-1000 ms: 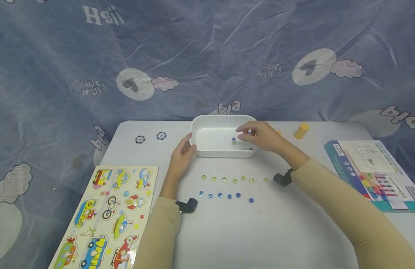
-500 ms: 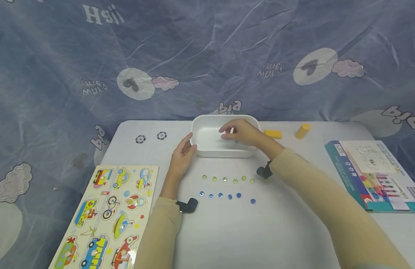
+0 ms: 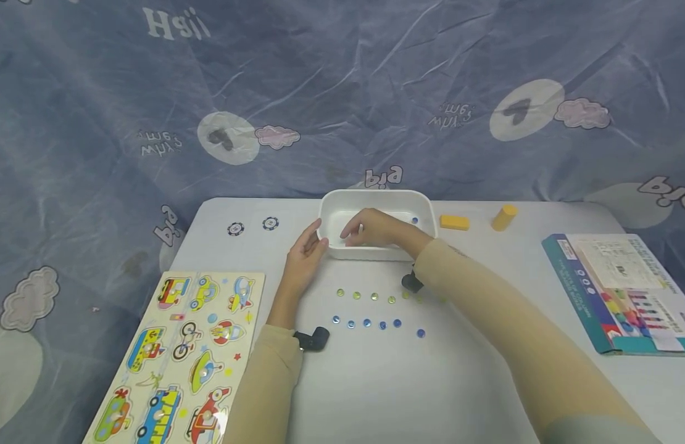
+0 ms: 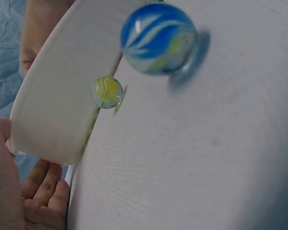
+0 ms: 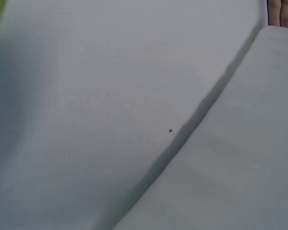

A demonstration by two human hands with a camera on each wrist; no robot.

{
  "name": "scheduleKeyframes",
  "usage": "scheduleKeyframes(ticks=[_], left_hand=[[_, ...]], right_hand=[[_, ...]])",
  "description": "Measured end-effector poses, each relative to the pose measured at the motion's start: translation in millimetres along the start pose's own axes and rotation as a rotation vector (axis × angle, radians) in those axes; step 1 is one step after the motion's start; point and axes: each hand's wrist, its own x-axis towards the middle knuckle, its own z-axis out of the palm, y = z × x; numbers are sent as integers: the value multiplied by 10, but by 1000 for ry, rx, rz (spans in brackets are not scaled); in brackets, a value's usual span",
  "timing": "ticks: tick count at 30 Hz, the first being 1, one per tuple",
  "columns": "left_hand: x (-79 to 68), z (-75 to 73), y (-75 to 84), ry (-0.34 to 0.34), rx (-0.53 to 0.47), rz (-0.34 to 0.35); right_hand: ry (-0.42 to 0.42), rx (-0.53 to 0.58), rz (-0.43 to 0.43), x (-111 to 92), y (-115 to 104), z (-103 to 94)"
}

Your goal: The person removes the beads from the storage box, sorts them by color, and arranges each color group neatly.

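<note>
A white plastic tub stands at the back of the table. My left hand steadies its left end, thumb at the rim and fingers against the outer wall; the left wrist view shows the thumb there too. Inside the tub my right hand reaches down with bent fingers toward the left part of the floor; I cannot tell whether it pinches anything. One blue marble lies at the tub's right end. In front of the tub run a row of yellow marbles and a row of blue marbles.
A wooden picture puzzle board lies at the left, with two poker chips behind it. Right of the tub are a yellow block and a yellow cylinder. A flat printed box lies far right. A patterned cloth hangs behind.
My right hand has moved left and down inside the tub, its fingers lower. The yellow block has come into full view, and the forearm now covers the right-hand yellow marbles. The left hand stays put.
</note>
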Motion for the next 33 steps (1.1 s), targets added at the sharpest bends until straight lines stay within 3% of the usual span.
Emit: scheduleKeyframes(ticks=[15, 24, 33], left_hand=[[-11, -5, 24, -11, -7, 9], [-13, -9, 17, -9, -3, 7], [-12, -6, 6, -1, 16, 14]], right_hand=[[-103, -43, -33, 228, -84, 114], [-89, -84, -15, 298, -135, 126], [-80, -51, -46, 340, -161, 197]])
